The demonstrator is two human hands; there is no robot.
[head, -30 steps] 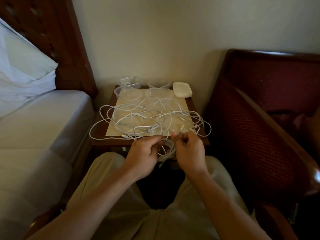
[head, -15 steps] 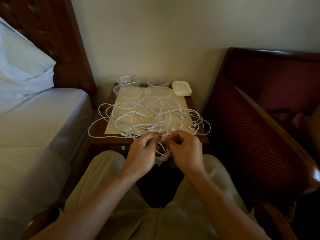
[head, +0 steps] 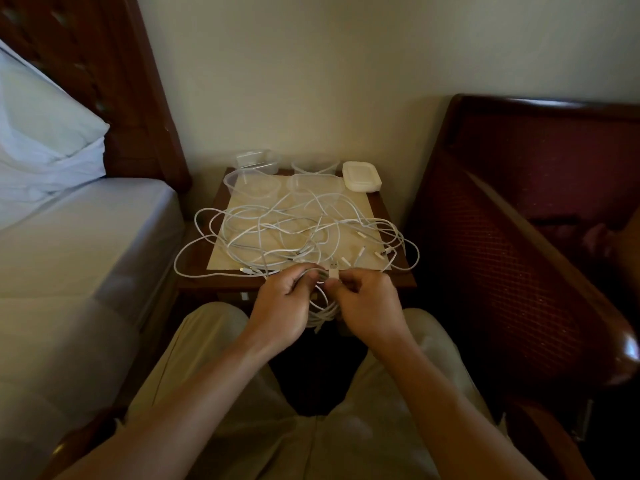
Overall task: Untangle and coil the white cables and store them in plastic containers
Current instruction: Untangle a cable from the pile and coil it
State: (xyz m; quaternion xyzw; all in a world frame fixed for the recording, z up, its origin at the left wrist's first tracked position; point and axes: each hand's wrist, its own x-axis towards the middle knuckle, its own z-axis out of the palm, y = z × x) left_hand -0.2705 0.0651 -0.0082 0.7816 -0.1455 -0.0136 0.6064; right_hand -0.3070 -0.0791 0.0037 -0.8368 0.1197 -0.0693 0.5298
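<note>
Left hand (head: 287,306) grips the hanging coil (head: 323,311); right hand (head: 369,303) fingers pinch its plug end (head: 333,274). The tangle (head: 294,237) lies beyond both, on the table (head: 398,277); containers (head: 252,183) farther back.

Person seen from own head camera, seated. Both forearms bare, no sleeves in view, no watch, rings or bands on either wrist as far as shows. Left hand (head: 284,308) and right hand (head: 372,308) bare, no gloves. Legs in light beige/khaki trousers (head: 221,393), plain fabric, soft creases over the thighs, one leg at left and one at right with a dark gap between them. Seam or fly line faintly visible near the bottom centre. Lighting dim, so finer fabric detail cannot be told.
</note>
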